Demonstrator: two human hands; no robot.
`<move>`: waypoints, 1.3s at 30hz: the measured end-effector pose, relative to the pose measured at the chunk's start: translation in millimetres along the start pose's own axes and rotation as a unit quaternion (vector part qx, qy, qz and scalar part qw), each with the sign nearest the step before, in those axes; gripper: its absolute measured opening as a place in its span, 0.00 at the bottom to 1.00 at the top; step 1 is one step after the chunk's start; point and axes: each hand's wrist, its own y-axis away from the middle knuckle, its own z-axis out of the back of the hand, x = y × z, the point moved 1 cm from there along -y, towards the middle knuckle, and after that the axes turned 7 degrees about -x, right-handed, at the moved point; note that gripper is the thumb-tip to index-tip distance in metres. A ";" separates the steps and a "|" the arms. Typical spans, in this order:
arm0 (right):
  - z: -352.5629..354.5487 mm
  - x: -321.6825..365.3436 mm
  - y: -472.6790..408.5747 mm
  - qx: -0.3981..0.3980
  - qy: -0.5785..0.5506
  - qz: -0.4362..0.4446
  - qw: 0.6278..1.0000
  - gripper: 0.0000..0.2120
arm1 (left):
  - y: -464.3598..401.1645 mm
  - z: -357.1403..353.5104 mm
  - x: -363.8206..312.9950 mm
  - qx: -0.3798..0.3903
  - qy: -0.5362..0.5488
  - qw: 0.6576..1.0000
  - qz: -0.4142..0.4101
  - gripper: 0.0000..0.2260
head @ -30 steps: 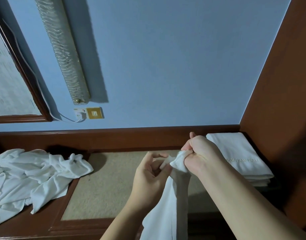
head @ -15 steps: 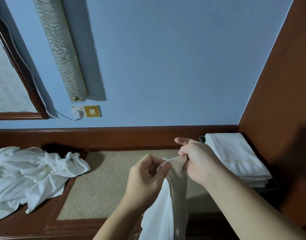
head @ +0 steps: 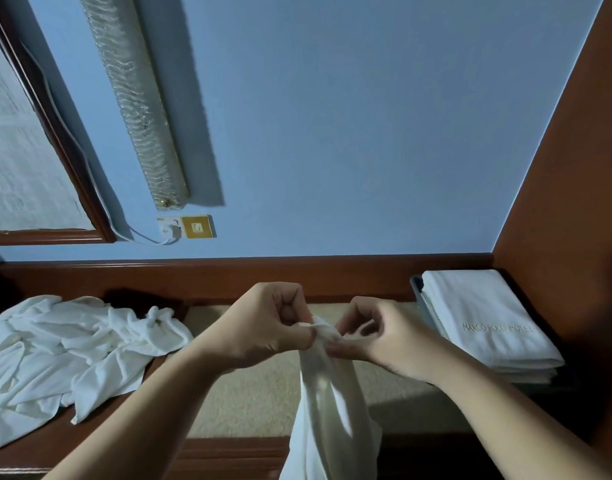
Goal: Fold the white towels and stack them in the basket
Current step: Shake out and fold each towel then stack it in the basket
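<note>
Left hand (head: 263, 327): fingers curled, pinching the top edge of the white towel (head: 327, 403).
Right hand (head: 384, 337): thumb and fingertips pinching the same edge, just beside the left.
Towel: hangs between the forearms over the table (head: 249, 400).
Unfolded towels (head: 62, 355): heaped, table's left.
Folded stack (head: 484, 323): in the basket (head: 417, 289), right.
</note>
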 end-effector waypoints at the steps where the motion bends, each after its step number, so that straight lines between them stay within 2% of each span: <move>1: -2.2 -1.1 -1.6 0.008 -0.024 0.011 1.000 0.16 | -0.4 2.8 -2.9 0.009 -0.010 1.000 0.001 0.10; 4: -6.6 -3.9 -4.5 0.046 -0.105 0.017 0.993 0.17 | -1.7 10.3 -12.8 0.027 -0.061 0.998 -0.015 0.10; 9: -12.5 0.8 -6.4 0.044 -0.067 0.028 0.996 0.20 | 0.7 20.0 -25.2 0.023 -0.146 0.988 -0.047 0.08; 13: -16.6 8.5 -13.7 0.004 -0.036 0.033 0.999 0.14 | 3.2 25.2 -22.8 -0.041 -0.174 0.982 -0.065 0.11; 15: -19.1 15.5 -16.3 -0.027 -0.051 0.037 0.998 0.12 | 2.9 26.1 -18.2 -0.099 -0.165 0.979 -0.065 0.10; 18: -24.2 22.6 -20.5 -0.083 -0.085 0.063 0.991 0.11 | 3.4 20.5 -9.9 -0.204 -0.064 0.977 -0.026 0.09; 22: -26.4 29.2 -25.1 -0.105 -0.084 0.071 0.988 0.13 | 4.5 5.0 4.5 -0.248 0.151 0.956 0.051 0.17; 25: -27.2 29.4 -27.1 -0.108 -0.080 0.067 0.989 0.13 | 3.5 -3.2 14.9 -0.215 0.261 0.936 0.100 0.16; 28: -25.3 28.2 -27.7 -0.111 -0.093 0.064 0.987 0.04 | 2.9 -9.8 26.1 -0.114 0.226 0.960 0.123 0.19; 31: -19.2 29.1 -27.4 -0.133 -0.088 0.057 0.985 0.02 | 2.8 -12.2 34.8 -0.057 0.245 0.961 0.113 0.23; 34: -13.1 34.6 -27.8 -0.149 -0.110 0.055 0.981 0.01 | 0.2 -12.5 35.9 -0.049 0.270 0.959 0.072 0.23; 39: -1.9 48.3 -31.6 -0.144 -0.174 0.031 0.974 0.09 | -7.2 -8.6 20.3 -0.096 0.248 0.964 0.003 0.18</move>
